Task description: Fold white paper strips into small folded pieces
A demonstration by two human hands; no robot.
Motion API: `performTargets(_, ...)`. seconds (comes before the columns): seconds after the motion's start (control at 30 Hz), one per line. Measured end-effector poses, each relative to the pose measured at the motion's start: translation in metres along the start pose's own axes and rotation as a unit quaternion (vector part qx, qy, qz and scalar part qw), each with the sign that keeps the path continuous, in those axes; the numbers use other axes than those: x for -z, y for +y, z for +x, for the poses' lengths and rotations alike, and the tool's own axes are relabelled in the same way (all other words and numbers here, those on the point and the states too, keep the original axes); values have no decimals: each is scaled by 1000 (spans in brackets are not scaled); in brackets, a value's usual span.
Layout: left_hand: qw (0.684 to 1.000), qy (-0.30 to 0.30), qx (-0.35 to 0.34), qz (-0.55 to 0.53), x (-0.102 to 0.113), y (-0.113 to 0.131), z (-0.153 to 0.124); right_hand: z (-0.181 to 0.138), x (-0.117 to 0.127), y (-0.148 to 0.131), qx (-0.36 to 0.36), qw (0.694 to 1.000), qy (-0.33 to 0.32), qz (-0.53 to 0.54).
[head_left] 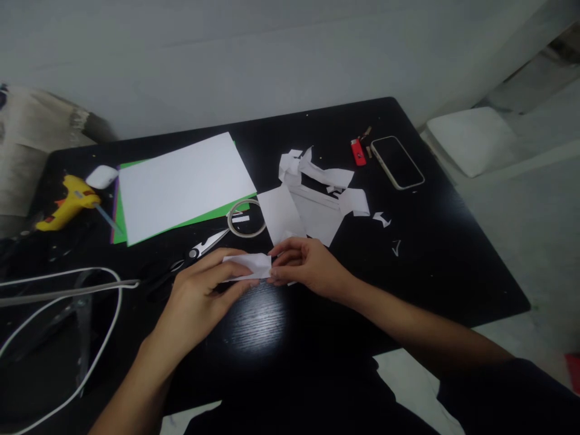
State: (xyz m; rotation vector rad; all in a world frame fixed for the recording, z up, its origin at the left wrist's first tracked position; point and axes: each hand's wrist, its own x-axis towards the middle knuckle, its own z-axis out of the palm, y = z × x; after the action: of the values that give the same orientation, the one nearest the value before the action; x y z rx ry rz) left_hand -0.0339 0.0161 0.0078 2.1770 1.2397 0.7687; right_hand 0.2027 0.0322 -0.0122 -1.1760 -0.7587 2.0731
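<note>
Near the front of the black table, a small folded piece of white paper [250, 264] is held between both hands. My left hand [199, 289] grips its left part, thumb below and fingers above. At the right end, the fingertips of my right hand [302, 263] pinch the paper's edge. Just beyond my hands lie several white paper scraps [319, 216], some curled and cut. A pair of scissors [209, 243] rests partly behind my left hand, blades pointing at a roll of tape [231, 222].
White sheets [185, 187] lie on green paper [118, 225] at back left. Beside them are a yellow glue gun [72, 202] and a white case [102, 176]. A white cable [118, 302] loops at left. At right lie a red lighter [357, 152] and a phone [397, 162].
</note>
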Motion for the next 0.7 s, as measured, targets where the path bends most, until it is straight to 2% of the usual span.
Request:
performTargets(0.27, 999, -6, 4, -40, -3, 9, 1, -1, -2, 1, 7, 1000, 12, 3)
performTargets(0.53, 997, 4, -70, 25, -11, 7, -1, 1, -2, 5, -1, 1000, 17, 14)
performTargets(0.7, 997, 7, -74, 21, -9, 5, -3, 1, -1, 5, 1, 1000, 9, 10)
